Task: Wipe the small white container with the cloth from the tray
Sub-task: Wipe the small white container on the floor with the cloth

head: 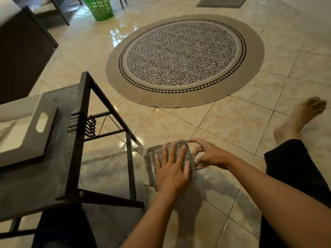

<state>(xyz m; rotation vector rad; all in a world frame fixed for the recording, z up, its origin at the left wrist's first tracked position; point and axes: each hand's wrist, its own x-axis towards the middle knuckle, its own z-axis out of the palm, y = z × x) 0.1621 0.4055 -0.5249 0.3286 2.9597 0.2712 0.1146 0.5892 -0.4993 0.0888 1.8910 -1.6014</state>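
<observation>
The small white container (145,173) lies on the tiled floor (232,126) just right of the dark metal counter (84,140), and almost all of it is hidden: only a pale edge shows at the left, under the folded grey-brown cloth (179,149) draped over it. The left hand (172,169) is spread flat, palm down, all fingers extended, pressing the cloth onto the container rather than gripping it. The right hand (209,155) sits at the cloth's right edge with fingers loosely curled and part open; its fingertips touch or nearly touch the fabric, though whether it actually pinches the cloth or steadies the container beneath I cannot tell. On the counter to the left stands a grey tray (26,140) with a cut-out handle, and no cloth shows in the part of it that is visible, which fits the cloth being the 1 now on the container. By this reading the fetching is done and the wiping is under way: the top is covered and pressed, while the sides, the exposed left edge and any underside look untouched. Beyond lie a round patterned rug (184,59) and a green basket (100,8)
</observation>
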